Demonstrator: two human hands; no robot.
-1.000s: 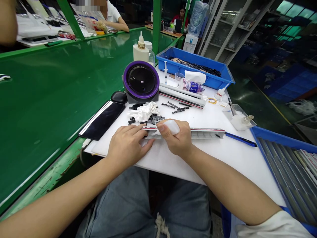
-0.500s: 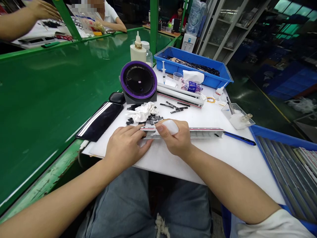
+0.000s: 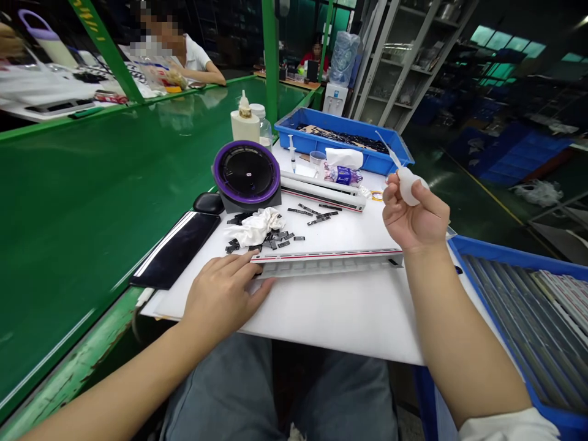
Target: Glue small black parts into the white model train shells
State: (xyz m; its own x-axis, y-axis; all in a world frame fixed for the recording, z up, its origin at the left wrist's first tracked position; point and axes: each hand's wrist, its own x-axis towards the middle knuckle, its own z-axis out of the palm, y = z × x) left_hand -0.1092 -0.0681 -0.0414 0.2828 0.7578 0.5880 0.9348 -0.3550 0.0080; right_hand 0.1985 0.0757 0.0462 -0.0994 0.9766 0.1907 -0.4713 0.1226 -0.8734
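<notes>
My left hand point(image 3: 225, 291) grips the left end of a long white model train car shell point(image 3: 321, 263) with a red stripe. The shell lies on its side on the white tabletop, its hollow inside facing me. Raised over the table's right side, my right hand point(image 3: 416, 214) is closed around a small white squeeze bottle point(image 3: 408, 184), whose long thin nozzle points up and to the left. Small black parts point(image 3: 275, 239) lie scattered behind the shell, beside a crumpled white cloth point(image 3: 257, 225).
A round purple-rimmed fan point(image 3: 248, 174) stands behind the cloth, near a black phone-like slab point(image 3: 177, 248). More train shells point(image 3: 321, 191) lie farther back, before a blue bin point(image 3: 340, 138). Another blue crate point(image 3: 519, 294) borders the right. A co-worker point(image 3: 184, 52) sits across the green conveyor point(image 3: 114, 184).
My right hand has lifted the squeeze bottle off the shell and carried it up and right, nozzle now upward. My left hand stays at the shell's left end. The view has shifted slightly.
</notes>
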